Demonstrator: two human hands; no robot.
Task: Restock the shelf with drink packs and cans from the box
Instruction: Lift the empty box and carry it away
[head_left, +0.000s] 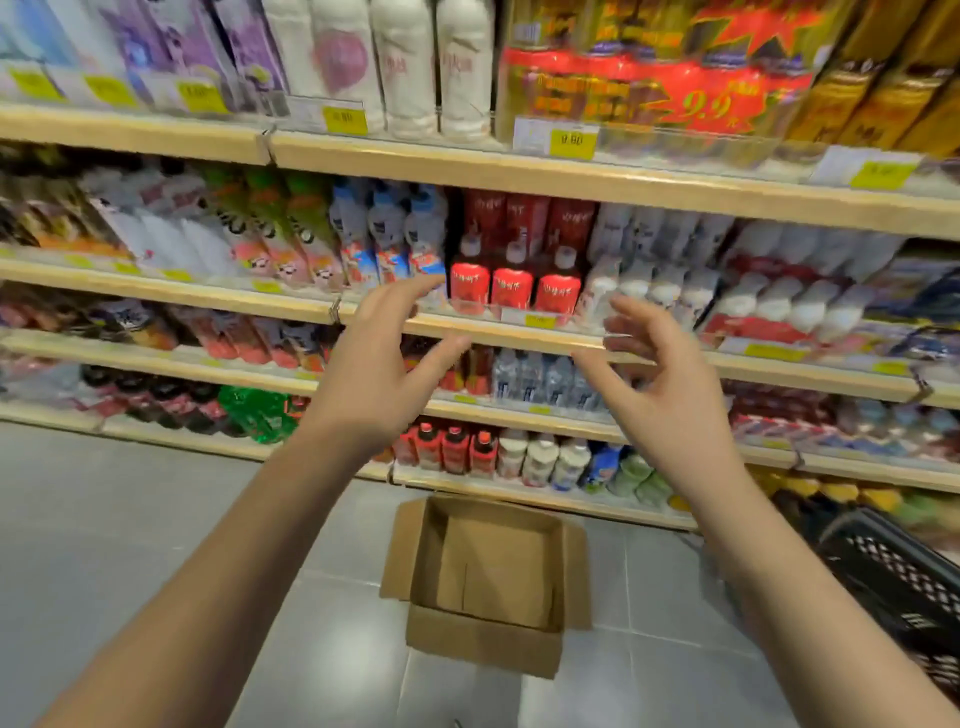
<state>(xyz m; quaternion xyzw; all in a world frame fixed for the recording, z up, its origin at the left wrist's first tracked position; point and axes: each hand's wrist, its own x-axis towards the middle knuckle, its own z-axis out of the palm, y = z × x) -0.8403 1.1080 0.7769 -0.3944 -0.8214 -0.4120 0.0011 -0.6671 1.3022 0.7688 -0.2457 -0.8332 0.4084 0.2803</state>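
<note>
Both grips loosely spread and empty: left hand (375, 364) and right hand (670, 395) hover at the shelf (519, 335) by the red bottles (511, 283); the box (483, 644) on the floor (104, 519) looks empty (near corners hidden), so restock seems done, next move is probably checking the box.

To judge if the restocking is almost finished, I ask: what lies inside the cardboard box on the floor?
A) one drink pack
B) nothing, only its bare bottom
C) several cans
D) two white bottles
B: the cardboard box stands open on the floor, and inside it only its bare brown bottom shows, with no can or pack.
</note>
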